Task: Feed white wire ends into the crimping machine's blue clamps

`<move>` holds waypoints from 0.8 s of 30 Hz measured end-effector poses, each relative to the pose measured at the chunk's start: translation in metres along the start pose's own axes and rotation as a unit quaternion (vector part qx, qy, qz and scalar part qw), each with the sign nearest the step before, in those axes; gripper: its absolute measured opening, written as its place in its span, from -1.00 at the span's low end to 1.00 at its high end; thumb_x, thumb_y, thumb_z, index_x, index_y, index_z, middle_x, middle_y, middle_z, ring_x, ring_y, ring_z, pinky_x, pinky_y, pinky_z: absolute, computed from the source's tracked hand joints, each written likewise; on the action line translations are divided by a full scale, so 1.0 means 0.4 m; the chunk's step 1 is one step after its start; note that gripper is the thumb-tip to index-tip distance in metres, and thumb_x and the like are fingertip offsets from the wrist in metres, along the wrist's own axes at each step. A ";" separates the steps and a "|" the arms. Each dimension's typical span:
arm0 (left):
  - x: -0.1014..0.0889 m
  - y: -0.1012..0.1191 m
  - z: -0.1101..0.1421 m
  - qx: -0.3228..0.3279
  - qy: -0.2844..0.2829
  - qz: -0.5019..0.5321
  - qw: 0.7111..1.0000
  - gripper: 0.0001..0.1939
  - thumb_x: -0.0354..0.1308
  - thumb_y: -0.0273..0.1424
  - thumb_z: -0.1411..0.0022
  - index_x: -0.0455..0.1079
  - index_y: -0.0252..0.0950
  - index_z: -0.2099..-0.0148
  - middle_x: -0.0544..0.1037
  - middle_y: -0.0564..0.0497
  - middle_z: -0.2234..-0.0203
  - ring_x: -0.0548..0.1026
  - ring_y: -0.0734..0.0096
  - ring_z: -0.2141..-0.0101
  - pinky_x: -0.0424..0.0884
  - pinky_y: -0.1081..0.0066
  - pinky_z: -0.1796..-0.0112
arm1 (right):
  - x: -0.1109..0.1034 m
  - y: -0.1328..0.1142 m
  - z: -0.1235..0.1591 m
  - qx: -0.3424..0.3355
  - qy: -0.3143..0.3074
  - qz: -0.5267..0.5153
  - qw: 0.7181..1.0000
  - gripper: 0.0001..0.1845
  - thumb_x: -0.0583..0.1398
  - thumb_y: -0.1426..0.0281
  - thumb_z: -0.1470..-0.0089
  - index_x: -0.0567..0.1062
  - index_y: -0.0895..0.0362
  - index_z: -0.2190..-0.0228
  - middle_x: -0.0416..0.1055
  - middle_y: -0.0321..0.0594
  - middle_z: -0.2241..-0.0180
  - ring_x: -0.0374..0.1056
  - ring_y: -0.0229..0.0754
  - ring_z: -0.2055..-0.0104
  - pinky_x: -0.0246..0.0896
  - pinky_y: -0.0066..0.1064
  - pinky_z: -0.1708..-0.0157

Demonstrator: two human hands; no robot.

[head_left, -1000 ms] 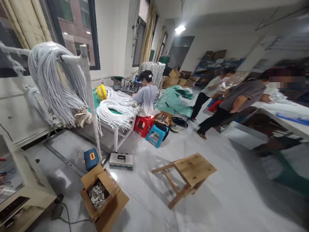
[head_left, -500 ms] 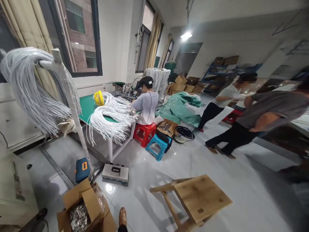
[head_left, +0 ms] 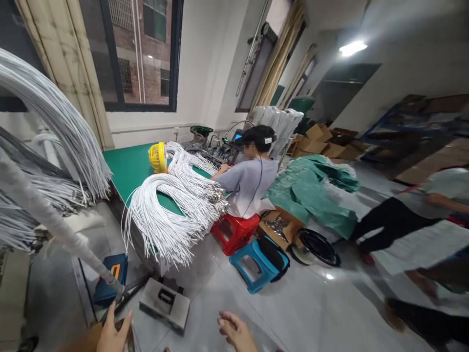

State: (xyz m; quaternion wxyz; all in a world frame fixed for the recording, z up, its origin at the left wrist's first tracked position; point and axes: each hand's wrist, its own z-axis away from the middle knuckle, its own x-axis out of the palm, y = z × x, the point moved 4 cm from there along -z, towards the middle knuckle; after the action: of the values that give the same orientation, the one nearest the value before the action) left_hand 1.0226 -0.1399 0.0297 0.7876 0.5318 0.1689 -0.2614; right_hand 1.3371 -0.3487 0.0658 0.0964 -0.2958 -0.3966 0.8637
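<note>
My left hand (head_left: 113,333) is at the bottom edge with its fingers spread and nothing in them. Just behind it are a cardboard box (head_left: 82,341), largely cut off, and a blue tool case (head_left: 112,278) with an orange latch. My right hand (head_left: 238,333) hangs over the tiled floor, fingers loosely bent and apart, holding nothing. Between and beyond both hands lies a grey toolbox (head_left: 164,302) with a black handle. Bundles of white cables (head_left: 161,215) droop over the near edge of a green-topped table (head_left: 128,156).
A wrapped rack post (head_left: 54,220) with hanging cables (head_left: 69,107) stands at left. A seated person (head_left: 249,181) works at the table on a red stool (head_left: 234,233). A blue stool (head_left: 252,266), a black basin (head_left: 318,247) and green sheeting (head_left: 311,188) occupy the floor. Other people stand at right.
Both my hands have come into view at the bottom. The table and cable bundles look nearer, and the view has swung left. The wooden stool has left the picture.
</note>
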 end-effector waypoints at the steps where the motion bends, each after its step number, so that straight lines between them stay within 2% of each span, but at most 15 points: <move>1: 0.000 0.038 -0.013 -0.013 -0.005 0.013 1.000 -0.14 -0.01 0.07 0.11 0.07 -0.35 -0.17 0.38 -0.22 0.02 0.40 -0.07 0.07 0.27 0.13 0.03 | -0.005 -0.053 -0.032 -0.010 -0.018 -0.017 1.000 -0.44 0.12 -0.02 0.29 0.50 0.08 0.30 0.47 -0.10 0.40 0.41 0.09 0.27 0.32 -0.15 0.31; 4: -0.006 0.160 -0.044 -0.015 0.027 0.038 0.999 -0.20 -0.01 0.05 0.02 0.05 -0.28 -0.19 0.39 -0.14 0.02 0.35 -0.03 0.01 0.24 0.14 0.01 | -0.010 -0.246 -0.135 -0.071 -0.081 -0.055 0.993 -0.42 0.17 -0.03 0.29 0.50 0.12 0.30 0.48 -0.09 0.39 0.40 0.06 0.24 0.30 -0.21 0.29; 7: 0.021 0.280 -0.081 0.038 0.061 0.093 0.993 -0.25 0.00 -0.02 -0.05 0.02 -0.30 -0.21 0.30 -0.15 -0.06 0.24 0.06 -0.08 0.17 0.20 -0.05 | -0.006 -0.466 -0.259 -0.185 -0.145 -0.031 0.971 -0.39 0.17 -0.06 0.25 0.50 0.16 0.29 0.49 -0.02 0.30 0.38 0.08 0.18 0.29 -0.19 0.27; 10: 0.094 0.381 -0.139 0.073 0.082 0.163 0.980 -0.27 0.02 -0.07 -0.08 0.02 -0.35 -0.20 0.16 -0.19 -0.15 0.13 0.13 -0.15 0.09 0.22 -0.10 | 0.007 -0.656 -0.433 -0.220 -0.199 0.001 0.955 -0.34 0.20 -0.02 0.24 0.46 0.23 0.21 0.47 0.04 0.22 0.37 0.07 0.13 0.29 -0.18 0.21; 15: 0.257 0.561 -0.260 0.049 0.102 0.308 0.945 -0.33 0.14 -0.12 -0.03 0.14 -0.31 -0.14 0.21 -0.18 -0.13 0.15 0.15 -0.14 0.06 0.25 -0.13 | 0.050 -0.938 -0.785 -0.285 -0.259 0.078 0.920 -0.36 0.19 0.08 0.14 0.37 0.25 0.09 0.40 0.03 0.09 0.32 -0.06 0.04 0.19 -0.24 0.03; 18: 0.341 0.678 -0.343 0.010 0.108 0.381 0.918 -0.38 0.22 -0.17 0.02 0.23 -0.29 -0.08 0.24 -0.19 -0.11 0.17 0.11 -0.12 0.04 0.22 -0.13 | 0.101 -1.097 -0.974 -0.326 -0.264 0.124 0.899 -0.32 0.23 0.16 0.16 0.30 0.19 0.01 0.29 -0.02 -0.03 0.18 -0.04 -0.09 -0.02 -0.18 -0.11; 20: 0.388 0.736 -0.408 -0.030 0.098 0.437 0.893 -0.38 0.27 -0.20 0.06 0.26 -0.31 -0.05 0.24 -0.22 -0.11 0.16 0.08 -0.13 0.00 0.19 -0.14 | 0.152 -1.187 -1.079 -0.342 -0.275 0.150 0.886 -0.27 0.26 0.18 0.20 0.28 0.17 -0.03 0.19 -0.04 -0.11 0.05 0.01 -0.17 -0.18 -0.15 -0.17; 22: 0.426 0.773 -0.480 -0.063 0.089 0.481 0.870 -0.37 0.30 -0.22 0.09 0.27 -0.33 -0.03 0.22 -0.25 -0.11 0.14 0.04 -0.14 -0.03 0.16 -0.14 | 0.213 -1.254 -1.169 -0.344 -0.297 0.172 0.874 -0.23 0.28 0.17 0.22 0.28 0.18 -0.04 0.13 -0.03 -0.14 -0.03 0.07 -0.20 -0.27 -0.15 -0.18; 24: 0.454 0.790 -0.558 -0.087 0.087 0.506 0.854 -0.36 0.31 -0.21 0.11 0.28 -0.34 -0.02 0.20 -0.28 -0.13 0.13 0.02 -0.14 -0.03 0.15 -0.14 | 0.279 -1.289 -1.245 -0.335 -0.325 0.191 0.864 -0.24 0.27 0.11 0.22 0.32 0.21 -0.01 0.16 -0.01 -0.13 -0.03 0.10 -0.20 -0.26 -0.15 -0.18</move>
State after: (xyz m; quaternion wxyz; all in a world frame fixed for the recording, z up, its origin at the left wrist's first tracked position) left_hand 1.3585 0.1186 0.0837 0.8361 0.4942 -0.0332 0.2360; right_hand 1.5046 0.3526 0.1458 -0.3094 -0.0828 -0.6071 0.7273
